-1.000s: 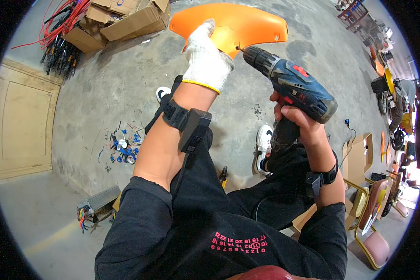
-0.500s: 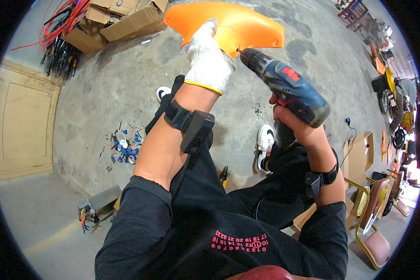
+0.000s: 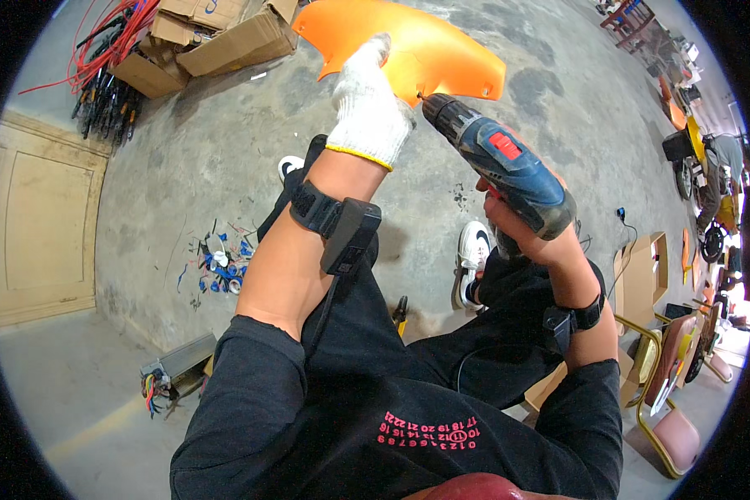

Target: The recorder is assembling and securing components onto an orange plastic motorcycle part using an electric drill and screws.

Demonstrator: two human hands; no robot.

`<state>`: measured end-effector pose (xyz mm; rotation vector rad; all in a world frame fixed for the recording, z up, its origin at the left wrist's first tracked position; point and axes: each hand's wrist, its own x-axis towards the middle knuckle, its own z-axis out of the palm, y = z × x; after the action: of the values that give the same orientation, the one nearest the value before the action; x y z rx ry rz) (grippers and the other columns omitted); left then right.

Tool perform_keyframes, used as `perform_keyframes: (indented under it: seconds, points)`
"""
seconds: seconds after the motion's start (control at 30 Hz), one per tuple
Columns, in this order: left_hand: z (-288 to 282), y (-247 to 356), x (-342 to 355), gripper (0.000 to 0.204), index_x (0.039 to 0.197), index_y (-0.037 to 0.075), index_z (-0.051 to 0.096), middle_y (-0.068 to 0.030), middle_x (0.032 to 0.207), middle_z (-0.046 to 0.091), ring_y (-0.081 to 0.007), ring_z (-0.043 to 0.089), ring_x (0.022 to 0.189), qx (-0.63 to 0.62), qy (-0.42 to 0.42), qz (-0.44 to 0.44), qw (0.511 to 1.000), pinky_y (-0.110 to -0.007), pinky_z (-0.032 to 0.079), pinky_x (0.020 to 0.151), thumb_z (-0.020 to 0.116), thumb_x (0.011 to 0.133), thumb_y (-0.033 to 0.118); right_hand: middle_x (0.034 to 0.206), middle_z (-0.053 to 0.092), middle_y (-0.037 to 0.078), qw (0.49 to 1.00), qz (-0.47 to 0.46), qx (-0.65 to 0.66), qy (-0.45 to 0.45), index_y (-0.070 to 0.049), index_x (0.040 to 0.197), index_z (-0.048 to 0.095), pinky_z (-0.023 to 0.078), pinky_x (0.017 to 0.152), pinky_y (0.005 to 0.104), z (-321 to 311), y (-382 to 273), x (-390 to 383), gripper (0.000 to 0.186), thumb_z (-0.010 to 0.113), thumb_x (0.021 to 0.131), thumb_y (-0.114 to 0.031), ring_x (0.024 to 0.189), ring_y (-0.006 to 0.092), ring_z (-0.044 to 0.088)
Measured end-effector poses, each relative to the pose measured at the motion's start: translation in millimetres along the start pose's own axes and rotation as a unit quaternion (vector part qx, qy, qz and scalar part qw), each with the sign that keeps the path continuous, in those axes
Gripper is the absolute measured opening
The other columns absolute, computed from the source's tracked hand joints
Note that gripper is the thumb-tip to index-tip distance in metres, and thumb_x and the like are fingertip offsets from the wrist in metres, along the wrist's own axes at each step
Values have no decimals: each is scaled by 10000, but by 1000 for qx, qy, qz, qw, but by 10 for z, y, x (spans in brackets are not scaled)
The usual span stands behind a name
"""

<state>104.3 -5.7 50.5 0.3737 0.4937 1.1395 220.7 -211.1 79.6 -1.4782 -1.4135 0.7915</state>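
My left hand [image 3: 367, 108], in a white knit glove with a yellow cuff, grips a curved orange plastic panel [image 3: 425, 46] by its near edge. The panel is held up off the floor, with small holes near its corners. My bare right hand [image 3: 512, 221] is wrapped round the handle of a blue and black cordless drill [image 3: 508, 162] with red accents. The drill points up and left, its chuck close to the panel's lower edge. Its bit tip meets the panel near a small hole there; how deep it sits cannot be made out.
Cardboard boxes [image 3: 233, 37] and red cable [image 3: 100, 42] lie at the far left. Blue and white scraps [image 3: 221, 262] and a metal box with wires [image 3: 179, 367] are on the floor at left. Chairs [image 3: 671, 437] and an open carton [image 3: 642, 275] stand at right; a person [image 3: 725, 167] is beyond.
The orange panel has tilted, its right end dropping slightly. The drill has shifted a little left and turned, with its chuck still at the panel's lower edge.
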Motion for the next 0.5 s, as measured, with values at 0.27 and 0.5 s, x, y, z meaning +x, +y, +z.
perform_keyframes:
  seconds: [0.27, 0.5]
  points:
    - [-32, -28, 19, 370, 1214, -7, 533, -130, 1116, 640, -287, 658, 993, 10, -6, 6, 1000, -431, 553, 836, 631, 923, 200, 1015, 687, 125, 994, -60, -91, -7, -57, 1438, 450, 510, 835, 295, 9, 98, 13, 765, 690, 712, -43, 839, 195, 676]
    - [-69, 27, -28, 362, 1180, -17, 552, -125, 1086, 631, -253, 646, 922, 131, 3, -15, 991, -396, 535, 802, 649, 893, 182, 971, 674, 226, 972, -100, -202, -64, -113, 1480, 401, 525, 773, 398, -34, 86, 0, 895, 724, 645, -123, 874, 418, 670]
